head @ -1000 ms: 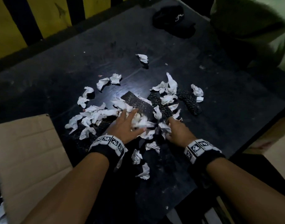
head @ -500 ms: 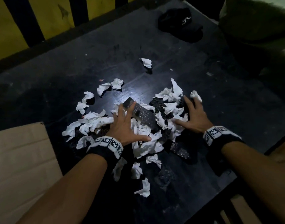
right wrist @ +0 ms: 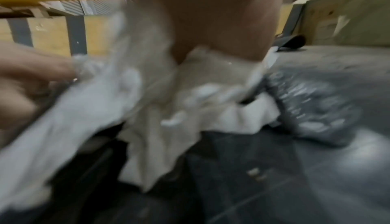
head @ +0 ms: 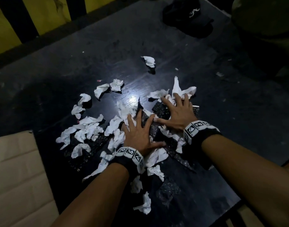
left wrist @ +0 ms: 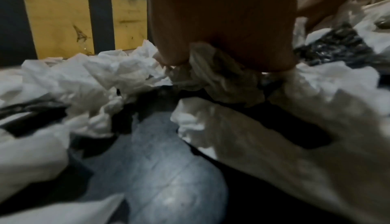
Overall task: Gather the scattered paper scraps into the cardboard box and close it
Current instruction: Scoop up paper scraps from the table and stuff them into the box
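Observation:
White crumpled paper scraps (head: pixel 89 126) and dark glittery scraps (head: pixel 161 108) lie scattered on a black table (head: pixel 75 63). My left hand (head: pixel 139 128) lies flat, fingers spread, pressing on scraps at the middle of the heap. My right hand (head: pixel 176 108) lies flat just to its right, fingers spread over white scraps (head: pixel 178 89) and a dark piece. The two hands nearly touch. A cardboard box flap (head: pixel 17 169) shows at the lower left. In the left wrist view the fingers (left wrist: pixel 221 27) press on white paper (left wrist: pixel 211 70). The right wrist view is blurred, with fingers (right wrist: pixel 221 19) over white paper (right wrist: pixel 168 110).
A black cap (head: pixel 188 17) lies at the table's far right. One stray scrap (head: pixel 149 61) sits apart, farther back. Yellow and black striped panels (head: pixel 42 13) run behind the table. The table's near right edge (head: pixel 235 203) drops off by my right forearm.
My right hand has swept left and farther back, dragging scraps toward the left hand. My left hand has stayed flat on the pile. The scraps are bunched closer between the hands.

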`<state>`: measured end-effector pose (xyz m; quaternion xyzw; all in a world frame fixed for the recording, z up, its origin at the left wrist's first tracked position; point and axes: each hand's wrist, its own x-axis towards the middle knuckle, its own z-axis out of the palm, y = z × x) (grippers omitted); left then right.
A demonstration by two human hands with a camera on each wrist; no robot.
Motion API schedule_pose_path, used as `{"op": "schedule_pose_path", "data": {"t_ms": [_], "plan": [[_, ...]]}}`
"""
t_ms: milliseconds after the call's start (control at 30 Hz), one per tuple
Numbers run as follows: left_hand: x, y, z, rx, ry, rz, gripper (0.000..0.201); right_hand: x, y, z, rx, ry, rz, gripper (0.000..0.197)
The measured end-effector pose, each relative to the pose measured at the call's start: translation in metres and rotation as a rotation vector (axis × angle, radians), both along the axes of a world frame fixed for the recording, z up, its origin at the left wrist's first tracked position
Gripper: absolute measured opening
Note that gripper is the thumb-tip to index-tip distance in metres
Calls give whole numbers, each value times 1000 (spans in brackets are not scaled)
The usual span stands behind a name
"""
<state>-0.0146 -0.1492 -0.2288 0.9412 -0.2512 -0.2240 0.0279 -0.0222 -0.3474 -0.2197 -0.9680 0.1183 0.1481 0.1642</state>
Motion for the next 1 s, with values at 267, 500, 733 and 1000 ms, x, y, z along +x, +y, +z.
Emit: {"op": "schedule_pose_path", "data": {"t_ms": [267, 500, 733, 1000], "plan": [[11, 2, -4, -143, -135, -63, 57, -16, 16, -5, -151, -140, 181, 62], [19, 2, 4, -160, -109, -90, 46, -12, -1, 37, -71, 25, 240, 80], [39, 28, 66, -121, -35, 3, 106, -48, -26, 64, -47, -2, 167, 129], [7, 58, 34, -125, 246, 123, 141, -34, -46, 35, 74, 142, 309, 138]]}}
